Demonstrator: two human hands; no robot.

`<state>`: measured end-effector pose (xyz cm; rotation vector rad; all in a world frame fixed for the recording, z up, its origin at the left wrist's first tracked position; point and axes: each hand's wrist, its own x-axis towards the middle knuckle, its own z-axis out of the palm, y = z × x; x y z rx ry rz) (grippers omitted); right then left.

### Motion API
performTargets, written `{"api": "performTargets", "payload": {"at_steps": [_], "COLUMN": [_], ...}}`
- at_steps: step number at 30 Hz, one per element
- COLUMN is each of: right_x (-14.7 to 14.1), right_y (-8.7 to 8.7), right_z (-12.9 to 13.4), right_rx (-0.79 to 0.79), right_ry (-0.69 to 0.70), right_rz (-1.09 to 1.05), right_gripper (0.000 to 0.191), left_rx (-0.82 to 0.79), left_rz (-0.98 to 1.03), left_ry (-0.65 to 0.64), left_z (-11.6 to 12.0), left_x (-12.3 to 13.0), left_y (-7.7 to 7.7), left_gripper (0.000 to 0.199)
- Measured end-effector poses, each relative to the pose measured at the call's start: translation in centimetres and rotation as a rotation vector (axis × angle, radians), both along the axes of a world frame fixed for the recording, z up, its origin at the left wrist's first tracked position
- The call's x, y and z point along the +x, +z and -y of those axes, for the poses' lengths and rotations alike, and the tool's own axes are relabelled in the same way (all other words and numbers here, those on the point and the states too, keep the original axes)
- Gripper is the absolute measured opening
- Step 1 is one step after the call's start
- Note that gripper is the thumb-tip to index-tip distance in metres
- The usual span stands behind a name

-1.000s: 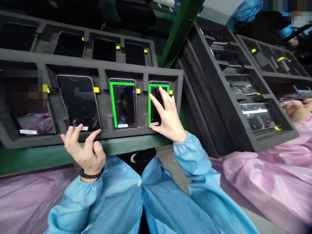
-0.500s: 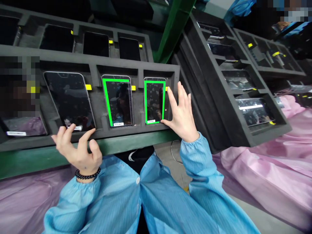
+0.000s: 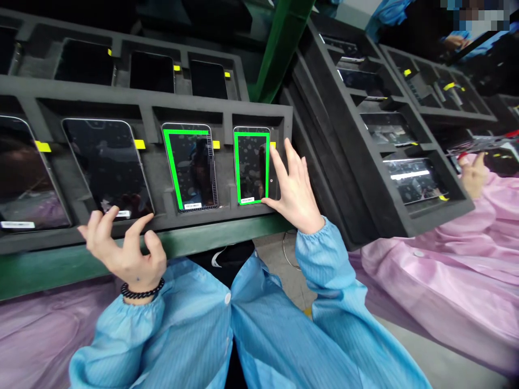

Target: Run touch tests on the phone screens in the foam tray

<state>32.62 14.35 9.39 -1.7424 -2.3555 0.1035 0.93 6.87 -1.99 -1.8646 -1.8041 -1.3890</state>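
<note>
The long dark grey foam tray [image 3: 154,111] fills the left of the view, tilted up towards the person on a green metal rail [image 3: 52,265], its pockets each holding a dark glass phone screen. Since half a second ago the whole scene has slid slightly left and down in the view, and the leftmost screen [image 3: 24,173] now shows plainly. A second dark foam tray [image 3: 405,216] stands to the right, with a co-worker's pink sleeve [image 3: 438,270] below it; a co-worker's hand [image 3: 472,173] has come into sight at its far edge, where there was none a moment before.

The rightmost green-bordered phone screen [image 3: 251,165] sits in the end pocket of the near row, beside another green-bordered screen [image 3: 190,168]. A second ago the right hand [image 3: 294,189] lay flat over that end screen; it has since drawn off to the screen's right edge. Now it is spread open, fingers up, thumb tip touching the screen's lower right corner and forefinger along its right side, gripping nothing.

The left hand [image 3: 124,246], with a black beaded bracelet [image 3: 141,292] at the wrist, has barely shifted: it hovers half curled and empty at the tray's lower lip, just below the large black screen [image 3: 109,165].
</note>
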Motion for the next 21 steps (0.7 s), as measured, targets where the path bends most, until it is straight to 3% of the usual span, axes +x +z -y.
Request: {"api": "performTargets", "payload": {"at_steps": [12, 14, 17, 21], "right_x": [0.3, 0.4, 0.5, 0.1], "right_y": [0.5, 0.7, 0.4, -1.0], "right_z": [0.0, 0.4, 1.3, 1.7], "right_rx": [0.062, 0.113, 0.164, 0.142], "right_ry": [0.013, 0.107, 0.375, 0.532], "right_rz": [-0.073, -0.076, -0.046, 0.021], "right_gripper": [0.091, 0.071, 0.036, 0.032], "left_rx": [-0.015, -0.009, -0.032, -0.051], "left_rz": [0.003, 0.005, 0.019, 0.006], "left_ry": [0.014, 0.006, 0.022, 0.035], "left_z": [0.1, 0.1, 0.1, 0.1], "left_x": [0.1, 0.1, 0.1, 0.1], "left_y": [0.1, 0.1, 0.3, 0.3], "left_gripper": [0.038, 0.038, 0.037, 0.036]}}
